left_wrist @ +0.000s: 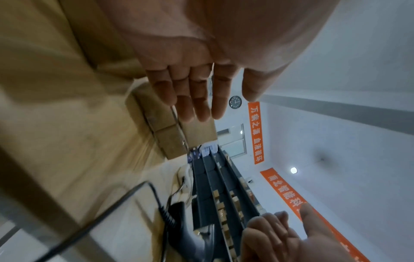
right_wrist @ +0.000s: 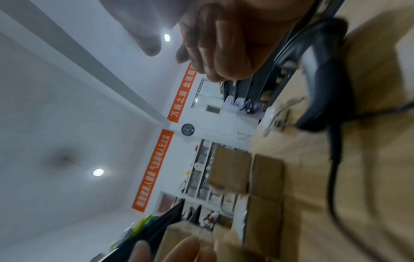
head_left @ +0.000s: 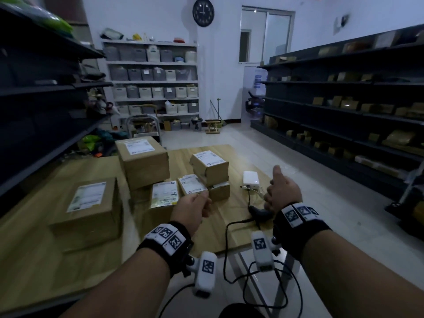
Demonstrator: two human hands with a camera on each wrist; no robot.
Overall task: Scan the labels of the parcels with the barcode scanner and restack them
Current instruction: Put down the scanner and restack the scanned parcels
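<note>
Several brown cardboard parcels with white labels lie on the wooden table: a large parcel at the near left, a tall stack behind it, a small stack in the middle and two small parcels in front. The black barcode scanner lies on the table's right part, its cable hanging off the front edge. My left hand hovers by the small parcels, fingers straight, holding nothing. My right hand hangs just above the scanner, fingers loosely curled, thumb out, holding nothing.
A small white box with a plugged-in lead sits on the table beyond the scanner. Dark shelving runs along the left and the right, holding more parcels. A white rack of bins stands at the far wall. Tiled floor lies to the table's right.
</note>
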